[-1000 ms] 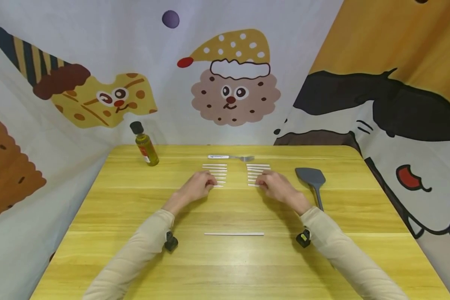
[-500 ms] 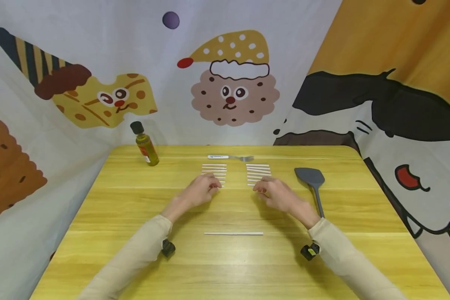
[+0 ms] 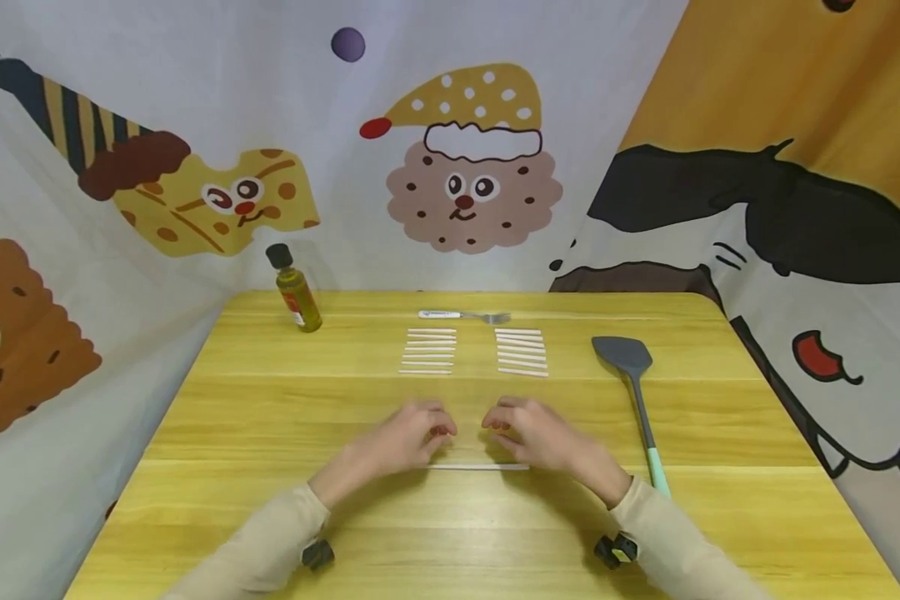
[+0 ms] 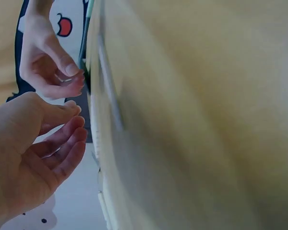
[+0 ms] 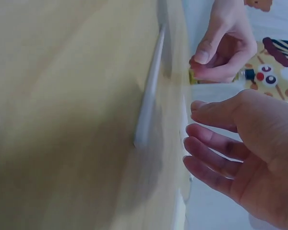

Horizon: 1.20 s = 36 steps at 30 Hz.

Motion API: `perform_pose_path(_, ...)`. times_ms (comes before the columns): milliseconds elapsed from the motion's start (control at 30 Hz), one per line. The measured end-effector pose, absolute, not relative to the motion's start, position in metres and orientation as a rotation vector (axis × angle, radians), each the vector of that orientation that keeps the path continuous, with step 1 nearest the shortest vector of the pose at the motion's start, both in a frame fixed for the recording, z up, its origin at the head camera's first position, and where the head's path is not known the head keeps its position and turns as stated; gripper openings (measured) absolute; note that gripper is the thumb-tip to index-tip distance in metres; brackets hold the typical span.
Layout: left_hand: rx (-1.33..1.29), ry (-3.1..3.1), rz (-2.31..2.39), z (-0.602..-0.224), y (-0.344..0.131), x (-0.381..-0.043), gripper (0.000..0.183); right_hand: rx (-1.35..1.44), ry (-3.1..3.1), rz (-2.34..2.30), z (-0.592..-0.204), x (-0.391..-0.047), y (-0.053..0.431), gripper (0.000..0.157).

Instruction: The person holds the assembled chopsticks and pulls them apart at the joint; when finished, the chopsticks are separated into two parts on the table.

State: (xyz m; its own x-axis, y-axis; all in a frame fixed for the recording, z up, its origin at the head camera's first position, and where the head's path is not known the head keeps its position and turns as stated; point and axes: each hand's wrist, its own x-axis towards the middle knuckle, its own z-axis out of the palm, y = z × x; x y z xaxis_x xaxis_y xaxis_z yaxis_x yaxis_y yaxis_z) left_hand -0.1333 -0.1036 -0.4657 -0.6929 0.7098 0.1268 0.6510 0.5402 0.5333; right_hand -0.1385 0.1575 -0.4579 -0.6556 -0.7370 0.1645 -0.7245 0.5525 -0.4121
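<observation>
A long thin white stick [image 3: 487, 467], shaped like a chopstick, lies crosswise on the yellow wooden table. Just behind its left part hovers my left hand [image 3: 407, 435], fingers loosely bent and holding nothing. My right hand [image 3: 537, 435] is at the stick's right end, also holding nothing, with thumb and fingertips apart. In the right wrist view the stick [image 5: 149, 100] lies on the wood, apart from the fingers. Farther back are two columns of short white sticks, a left column [image 3: 426, 363] and a right column [image 3: 522, 373], each with several sticks lying roughly parallel.
Behind the columns lies a fork [image 3: 440, 314] with a white handle. An oil bottle [image 3: 298, 300] with a black cap stands at the back left. On the right is a grey spatula [image 3: 622, 354], its green handle partly behind my right sleeve. A printed cloth [image 3: 337, 208] hangs behind the table.
Both hands have let go of the front short sticks and moved back toward me, over the long stick. The short sticks now lie uncovered in their two columns.
</observation>
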Motion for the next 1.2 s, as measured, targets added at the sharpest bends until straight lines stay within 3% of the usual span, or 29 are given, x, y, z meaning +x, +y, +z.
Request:
perform_pose_path(367, 1.162, 2.647, 0.798, -0.484, -0.104, -0.114, 0.017, -1.266, 2.688, -0.738, -0.480, -0.114, 0.151, 0.017)
perform_pose_path(800, 1.177, 2.665, 0.826, -0.488, -0.097, -0.109, 0.017, -1.395, 2.796, -0.784, -0.493, -0.108, 0.149, 0.019)
perform_pose_path(967, 1.128, 2.704, 0.823, -0.484, -0.096, -0.109, 0.010, -1.431, 2.899, -0.722, -0.488, -0.110, 0.147, 0.023)
perform_pose_path(1200, 1.289, 2.907, 0.864, -0.469, -0.102, -0.116, 0.005, -1.526, 2.962, -0.709, -0.473, -0.117, 0.142, 0.014)
